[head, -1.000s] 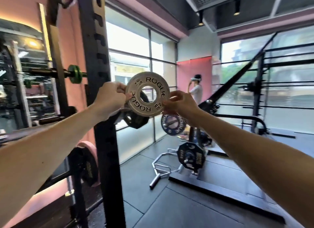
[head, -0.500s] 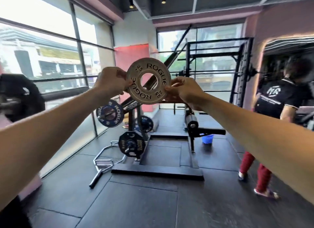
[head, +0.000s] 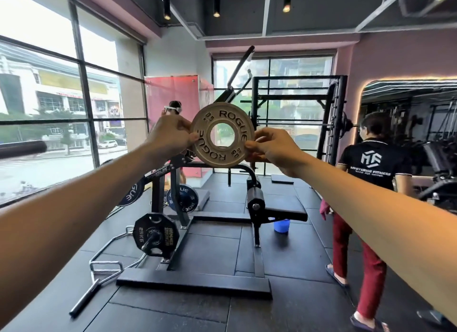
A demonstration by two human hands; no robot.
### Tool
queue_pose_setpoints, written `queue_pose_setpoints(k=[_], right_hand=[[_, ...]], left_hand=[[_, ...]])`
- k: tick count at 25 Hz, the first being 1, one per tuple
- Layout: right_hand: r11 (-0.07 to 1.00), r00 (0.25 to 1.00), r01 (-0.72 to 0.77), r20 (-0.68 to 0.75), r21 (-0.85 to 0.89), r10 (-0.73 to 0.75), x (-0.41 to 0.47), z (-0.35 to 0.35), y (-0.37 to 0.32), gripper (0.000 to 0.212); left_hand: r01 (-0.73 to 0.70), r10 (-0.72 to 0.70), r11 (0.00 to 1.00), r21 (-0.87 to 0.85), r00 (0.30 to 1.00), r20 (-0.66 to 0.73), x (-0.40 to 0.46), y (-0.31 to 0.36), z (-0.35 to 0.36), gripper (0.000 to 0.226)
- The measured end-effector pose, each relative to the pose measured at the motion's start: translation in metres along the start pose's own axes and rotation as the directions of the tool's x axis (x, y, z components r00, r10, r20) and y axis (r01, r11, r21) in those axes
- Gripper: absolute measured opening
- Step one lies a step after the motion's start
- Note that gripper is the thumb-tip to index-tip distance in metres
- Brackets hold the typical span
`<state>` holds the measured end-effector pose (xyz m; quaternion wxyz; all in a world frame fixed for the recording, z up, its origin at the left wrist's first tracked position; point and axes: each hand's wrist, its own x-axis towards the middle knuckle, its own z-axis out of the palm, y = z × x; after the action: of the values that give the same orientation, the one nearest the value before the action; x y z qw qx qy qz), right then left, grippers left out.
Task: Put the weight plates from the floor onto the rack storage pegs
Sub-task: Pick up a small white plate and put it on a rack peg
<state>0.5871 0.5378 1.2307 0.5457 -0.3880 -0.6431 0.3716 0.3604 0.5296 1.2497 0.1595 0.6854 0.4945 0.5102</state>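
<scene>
Both hands, left hand (head: 170,140) & right hand (head: 273,149), pinch small plate (head: 222,135); plate-loaded machine (head: 188,208) ahead, person (head: 371,183) right.

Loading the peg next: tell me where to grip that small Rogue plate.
Grip the small plate by its rim at opposite edges, as the left hand and right hand do now, coming from the sides. It stands upright, so this keeps the centre hole clear.

Small plate (head: 222,135) reads ROGUE twice (black plate (head: 154,234): 25KG)
</scene>
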Motion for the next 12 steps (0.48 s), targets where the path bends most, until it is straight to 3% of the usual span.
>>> queue_pose_setpoints(k=[7, 12], right_hand=[[1.0, 0.999, -0.008, 0.035, 0.003, 0.008, 0.156, 0.004, 0.076, 0.024], [1.0, 0.996, 0.022, 0.085, 0.005, -0.022, 0.28, 0.03, 0.114, 0.019]], left_hand=[[-0.003, 0.004, 1.0, 0.03, 0.999, -0.042, 0.134, -0.083, 0.034, 0.01], [0.028, -0.022, 0.997, 0.066, 0.995, -0.094, 0.236, -0.138, 0.026, 0.011]])
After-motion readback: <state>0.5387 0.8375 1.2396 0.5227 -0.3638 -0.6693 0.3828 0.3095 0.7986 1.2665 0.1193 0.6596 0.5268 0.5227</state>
